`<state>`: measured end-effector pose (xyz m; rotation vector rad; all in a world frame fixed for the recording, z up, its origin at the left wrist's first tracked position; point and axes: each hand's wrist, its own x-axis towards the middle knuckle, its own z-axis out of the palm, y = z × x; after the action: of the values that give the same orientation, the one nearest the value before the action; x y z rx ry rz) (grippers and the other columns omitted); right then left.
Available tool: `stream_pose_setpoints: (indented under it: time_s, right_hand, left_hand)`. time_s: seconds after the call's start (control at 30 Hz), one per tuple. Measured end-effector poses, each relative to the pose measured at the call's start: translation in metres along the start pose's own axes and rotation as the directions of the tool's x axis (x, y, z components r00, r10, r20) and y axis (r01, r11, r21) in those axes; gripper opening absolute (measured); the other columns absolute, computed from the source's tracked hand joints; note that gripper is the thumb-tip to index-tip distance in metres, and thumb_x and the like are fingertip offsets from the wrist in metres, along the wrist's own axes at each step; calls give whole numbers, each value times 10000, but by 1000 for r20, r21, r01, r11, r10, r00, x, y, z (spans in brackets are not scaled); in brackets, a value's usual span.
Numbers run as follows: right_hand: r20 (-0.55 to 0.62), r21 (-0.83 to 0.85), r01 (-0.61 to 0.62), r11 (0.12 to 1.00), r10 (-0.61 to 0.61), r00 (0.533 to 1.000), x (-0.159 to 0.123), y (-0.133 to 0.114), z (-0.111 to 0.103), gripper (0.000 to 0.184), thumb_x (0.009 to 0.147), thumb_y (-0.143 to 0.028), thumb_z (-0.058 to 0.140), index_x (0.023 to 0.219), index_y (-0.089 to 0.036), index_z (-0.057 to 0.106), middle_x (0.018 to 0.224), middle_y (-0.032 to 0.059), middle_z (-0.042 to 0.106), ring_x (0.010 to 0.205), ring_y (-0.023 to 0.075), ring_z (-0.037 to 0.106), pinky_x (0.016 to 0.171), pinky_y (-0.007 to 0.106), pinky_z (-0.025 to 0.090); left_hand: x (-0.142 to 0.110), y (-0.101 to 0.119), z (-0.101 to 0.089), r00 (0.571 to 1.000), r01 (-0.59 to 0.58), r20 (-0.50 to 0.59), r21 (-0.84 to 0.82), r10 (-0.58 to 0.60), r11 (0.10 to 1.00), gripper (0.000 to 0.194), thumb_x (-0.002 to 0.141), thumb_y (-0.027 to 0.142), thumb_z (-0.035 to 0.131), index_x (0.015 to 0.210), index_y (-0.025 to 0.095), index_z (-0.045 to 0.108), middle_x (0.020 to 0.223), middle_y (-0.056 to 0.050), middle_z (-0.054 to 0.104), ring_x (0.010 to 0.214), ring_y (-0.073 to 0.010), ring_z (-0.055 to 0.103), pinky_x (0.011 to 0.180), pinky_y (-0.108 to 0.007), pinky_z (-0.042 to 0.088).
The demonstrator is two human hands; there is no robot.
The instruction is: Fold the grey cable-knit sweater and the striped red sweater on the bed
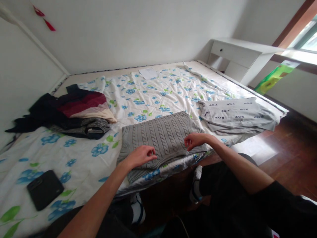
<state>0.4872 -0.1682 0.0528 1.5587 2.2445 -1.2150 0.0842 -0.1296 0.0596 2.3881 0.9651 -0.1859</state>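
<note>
A grey cable-knit sweater (158,134) lies flat near the front edge of the bed, its ribbed hem toward me. Over its lower left part is my left hand (142,155), fingers loosely curled with a gap between thumb and fingers. My right hand (194,140) is bent in a similar way above the sweater's right side, near the hem. Neither hand appears to grip the knit; whether the fingertips touch it I cannot tell.
Piled dark and maroon clothes (84,104) lie on the left of the flowered bedsheet (138,99). Folded grey garments printed "POP" (232,112) lie on the right. A black flat case or device (45,190) rests front left, a white paper (148,73) at the back. Beyond stands a white desk (237,54).
</note>
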Motion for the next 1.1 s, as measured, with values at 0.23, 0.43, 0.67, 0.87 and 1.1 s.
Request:
stream_pose_setpoints:
  time_s: [0.23, 0.43, 0.67, 0.87, 1.1]
  right_hand:
    - [92, -264, 49, 963, -26, 995, 22, -39, 21, 381, 762, -294, 984, 1120, -221, 878, 1057, 25, 852, 976, 242, 771, 766, 259, 476]
    - [96, -188, 93, 978, -76, 992, 19, -43, 12, 280, 844, -297, 865, 1112, -218, 863, 1040, 0, 838, 876, 194, 719, 688, 245, 426]
    - [232, -160, 35, 986, 3, 973, 25, -34, 22, 332, 743, -331, 971, 1032, -215, 857, 934, -15, 808, 822, 182, 699, 669, 236, 419]
    - [265, 77, -25, 997, 4, 964, 32, -22, 20, 425, 975, -590, 805, 881, -180, 859, 783, 3, 771, 755, 171, 685, 686, 242, 456]
    - [-232, -146, -52, 988, 17, 973, 41, -25, 14, 218, 1045, -382, 775, 1111, -215, 899, 1052, 53, 872, 947, 218, 779, 792, 241, 491]
  left_hand:
    - [-17, 30, 43, 1000, -27, 0, 72, 27, 997, 208, 969, 416, 735, 1110, 276, 792, 1136, -76, 823, 1066, -285, 760, 917, -351, 545]
    - [-22, 26, 16, 999, -41, 28, 13, 40, 999, 144, 927, 325, 670, 978, 266, 791, 1006, -44, 812, 926, -244, 740, 827, -327, 508]
    - [-24, 17, 23, 989, -52, 138, 5, 51, 999, 277, 909, 437, 751, 1110, 265, 833, 1149, -85, 824, 1105, -296, 759, 931, -339, 544]
    - [-25, 7, 17, 982, -3, 189, -143, 30, 990, 342, 966, 513, 728, 1157, 272, 877, 1193, -68, 872, 1124, -280, 798, 971, -322, 559]
    - [-35, -4, -15, 960, 76, 279, -381, 36, 922, 491, 963, 577, 759, 1319, 255, 858, 1324, -66, 876, 1226, -281, 808, 1067, -317, 579]
